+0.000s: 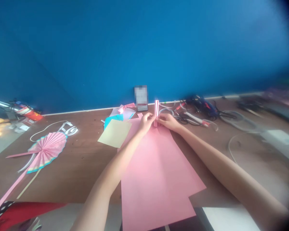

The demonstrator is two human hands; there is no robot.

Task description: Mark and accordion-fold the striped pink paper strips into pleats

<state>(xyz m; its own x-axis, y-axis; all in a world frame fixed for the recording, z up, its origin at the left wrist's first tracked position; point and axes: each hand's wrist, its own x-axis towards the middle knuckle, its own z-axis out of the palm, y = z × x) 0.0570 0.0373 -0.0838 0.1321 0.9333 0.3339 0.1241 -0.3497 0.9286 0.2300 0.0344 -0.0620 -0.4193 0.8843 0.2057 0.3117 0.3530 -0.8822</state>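
My left hand [146, 122] and my right hand [169, 122] pinch a narrow, upright strip of folded pink paper [156, 107] from its two sides, near its lower part. Light edges run along its length; how many folds it has is too blurred to tell. Below both hands, a large sheet of pink paper [156, 183] lies on the brown table [91, 173] and reaches past its front edge. Beside my left hand lies a pale yellow sheet [115, 133], partly over a blue piece of paper [113, 120].
At left lies a pleated pink paper fan [49, 149] with blue and yellow edging, near white ribbon [71, 130]. A phone-like device [141, 98] leans on the blue wall [144, 48]. Cables [238, 120] and a dark blue object [204, 106] sit at back right.
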